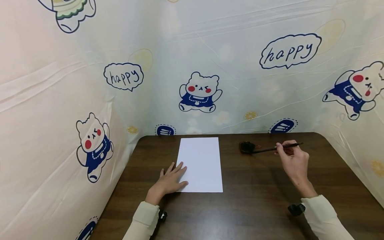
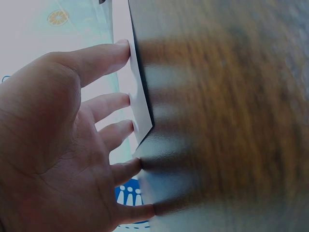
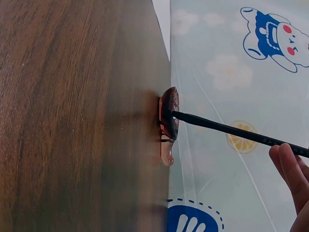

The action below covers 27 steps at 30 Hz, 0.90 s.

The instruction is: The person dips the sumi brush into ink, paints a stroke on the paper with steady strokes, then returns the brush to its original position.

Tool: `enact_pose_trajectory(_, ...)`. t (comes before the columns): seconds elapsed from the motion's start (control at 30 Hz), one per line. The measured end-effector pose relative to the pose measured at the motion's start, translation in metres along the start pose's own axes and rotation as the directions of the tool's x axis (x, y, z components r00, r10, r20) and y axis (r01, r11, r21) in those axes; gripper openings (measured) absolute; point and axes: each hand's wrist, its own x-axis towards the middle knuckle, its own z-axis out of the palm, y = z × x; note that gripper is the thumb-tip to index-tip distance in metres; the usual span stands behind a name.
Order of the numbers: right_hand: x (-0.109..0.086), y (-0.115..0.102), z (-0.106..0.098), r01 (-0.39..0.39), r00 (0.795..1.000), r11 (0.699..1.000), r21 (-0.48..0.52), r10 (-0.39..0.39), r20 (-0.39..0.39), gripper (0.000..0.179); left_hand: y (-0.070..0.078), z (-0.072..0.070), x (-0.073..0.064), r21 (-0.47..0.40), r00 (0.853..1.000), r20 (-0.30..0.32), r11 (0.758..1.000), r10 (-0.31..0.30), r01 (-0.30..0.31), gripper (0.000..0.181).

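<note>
My left hand [image 1: 171, 180] lies with fingers spread at the left edge of a white sheet of paper [image 1: 201, 163]. In the left wrist view, the thumb and two fingers press on the paper [image 2: 137, 104], while the other two fingertips rest on the table. Well to the right, my right hand [image 1: 294, 161] pinches the shaft of a dark writing brush [image 1: 270, 150]. The brush's tip is in a small dark ink dish [image 1: 247, 147]. From the right wrist, this dish [image 3: 168, 113] looks reddish brown with a short handle, and the brush [image 3: 227, 129] slants down into it.
A brown wooden table [image 1: 195, 215] carries everything. Pale curtains [image 1: 162, 100] printed with bears and lettering hang along its back and sides. Dark wrist cameras sit at both cuffs, including one [image 1: 296, 209] at the right.
</note>
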Motion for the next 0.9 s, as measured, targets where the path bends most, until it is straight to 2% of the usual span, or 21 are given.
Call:
enact_pose_trajectory(0.37, 0.011, -0.003, -0.005, 0.050, 0.997, 0.999, 0.007, -0.049, -0.063, 0.012, 0.000, 0.000, -0.001, -0.005, 1.000, 0.003, 1.000, 0.003, -0.003, 0.072)
enact_pose_trajectory(0.63, 0.024, 0.003, -0.005, -0.063, 0.997, 0.998, -0.018, 0.062, -0.047, 0.022, -0.003, 0.002, 0.000, 0.003, 1.000, -0.002, 1.000, 0.009, -0.009, 0.071)
enact_pose_trajectory(0.9, 0.035, 0.015, 0.007, -0.180, 0.983, 0.984, -0.002, 0.180, 0.047, 0.026, -0.004, 0.003, 0.001, 0.009, 1.000, -0.005, 1.000, 0.013, -0.013, 0.071)
